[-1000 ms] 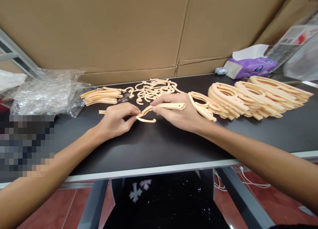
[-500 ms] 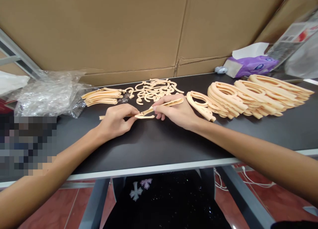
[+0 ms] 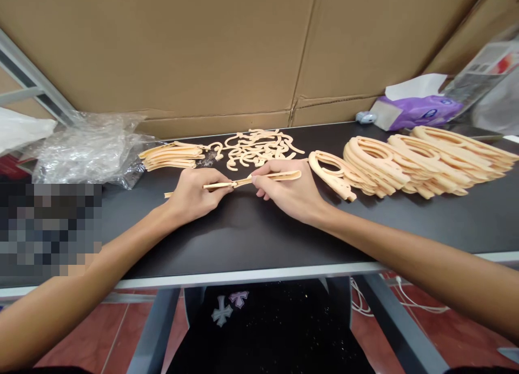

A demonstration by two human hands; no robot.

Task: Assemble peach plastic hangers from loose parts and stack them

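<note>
Both my hands meet over the middle of a black table [image 3: 259, 228]. My left hand [image 3: 197, 193] is closed round the left arm of a thin peach plastic hanger piece [image 3: 227, 184]. My right hand [image 3: 290, 193] pinches the right arm of that same piece [image 3: 279, 175], near the joint between the two arms. The piece is held nearly flat and edge-on, just above the tabletop. Behind my hands lies a loose heap of peach hook parts [image 3: 259, 145].
A small stack of curved peach strips [image 3: 172, 155] sits back left, beside crumpled clear plastic [image 3: 89, 149]. A long overlapping row of peach hanger bodies [image 3: 409, 160] runs to the right. A purple tissue pack [image 3: 417, 112] and cardboard sheets [image 3: 203, 49] stand behind.
The hook that hung below the joint is no longer visible. The piece has turned flat and straightened between my hands, and my left hand has closed further round its arm.
</note>
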